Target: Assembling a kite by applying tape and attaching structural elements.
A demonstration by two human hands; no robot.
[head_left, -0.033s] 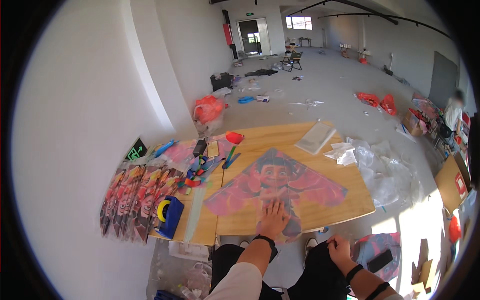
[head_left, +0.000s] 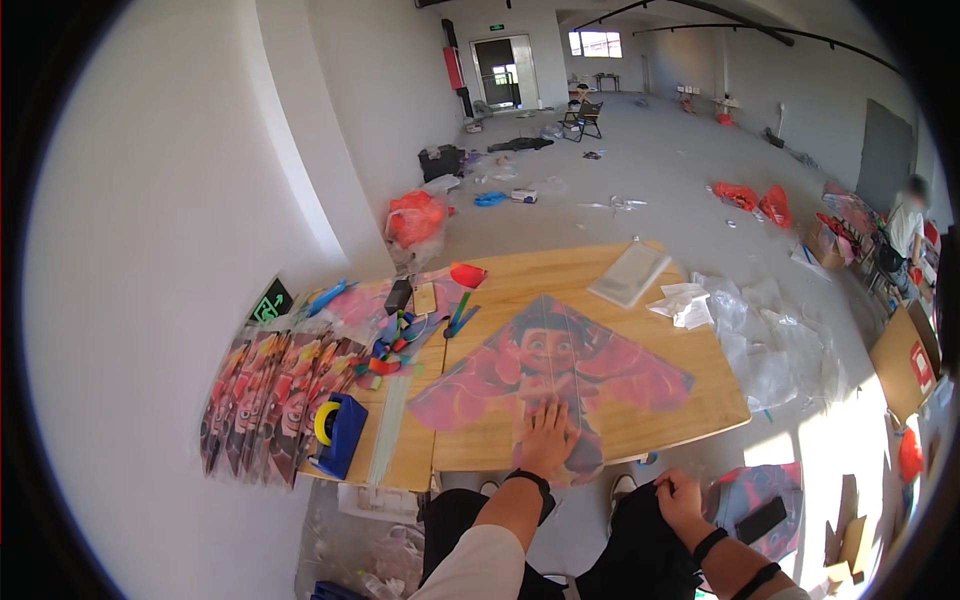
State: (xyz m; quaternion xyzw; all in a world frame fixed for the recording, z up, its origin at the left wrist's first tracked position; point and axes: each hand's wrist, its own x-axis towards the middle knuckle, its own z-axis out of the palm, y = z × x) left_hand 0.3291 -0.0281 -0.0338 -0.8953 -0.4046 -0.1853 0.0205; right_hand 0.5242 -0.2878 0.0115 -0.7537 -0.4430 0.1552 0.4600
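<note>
A red and pink kite [head_left: 620, 380] printed with a cartoon figure lies spread flat on the wooden table [head_left: 690, 425]. Its tip points away from me, and its lower panel reaches the near edge. My left hand [head_left: 547, 437] rests on that lower panel, palm down with fingers stretched out. Off the table, my right hand [head_left: 680, 498] lies on my right thigh with its fingers curled in, and nothing shows in it. Left of the kite stands a blue tape dispenser [head_left: 346, 440] with a yellow roll, beside pale thin strips [head_left: 392, 430].
Several folded kites in clear sleeves [head_left: 265, 400] overlap the table's left end. Colourful ribbons [head_left: 392, 340], a phone [head_left: 425, 298] and a clear plastic packet [head_left: 630, 272] lie farther back. Plastic sheeting [head_left: 770, 330] covers floor at right. A person [head_left: 906, 230] stands at far right.
</note>
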